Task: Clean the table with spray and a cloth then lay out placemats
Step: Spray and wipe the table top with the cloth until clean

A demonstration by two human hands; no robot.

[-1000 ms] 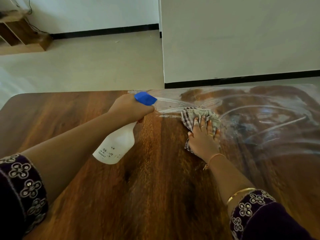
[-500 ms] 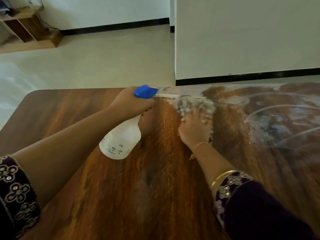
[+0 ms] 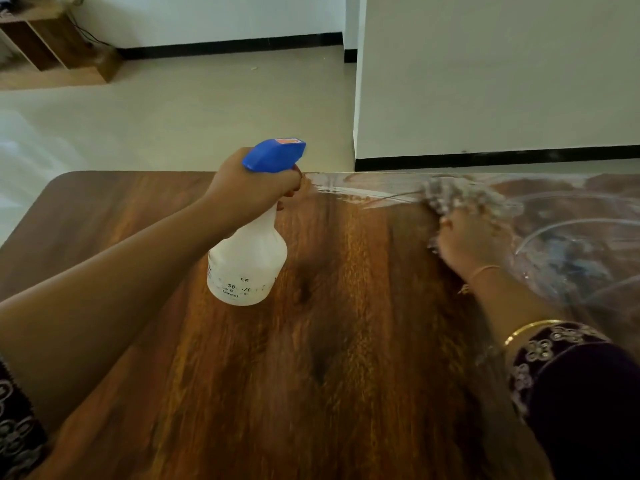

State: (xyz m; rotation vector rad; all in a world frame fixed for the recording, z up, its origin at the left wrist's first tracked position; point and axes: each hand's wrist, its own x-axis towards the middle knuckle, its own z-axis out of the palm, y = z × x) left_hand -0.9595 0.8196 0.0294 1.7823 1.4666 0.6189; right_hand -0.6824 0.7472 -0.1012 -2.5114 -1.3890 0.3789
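Note:
My left hand [image 3: 249, 188] grips the neck of a white spray bottle [image 3: 247, 268] with a blue trigger head, held above the dark wooden table [image 3: 329, 341] near its far edge. To the right, my right hand [image 3: 474, 240] presses a checked cloth [image 3: 457, 195] flat on the table close to the far edge; the cloth is blurred by motion. Wet streaks and smears cover the table's right part and run along the far edge between bottle and cloth.
Beyond the table lies a pale tiled floor [image 3: 207, 112]. A white wall [image 3: 485, 74] with a black skirting stands just past the far right edge. A wooden shelf unit [image 3: 52, 46] sits at the far left corner of the room.
My right hand has swept the cloth up to the far edge and then rightward along it, leaving a wet streak. The bottle in my left hand has risen slightly.

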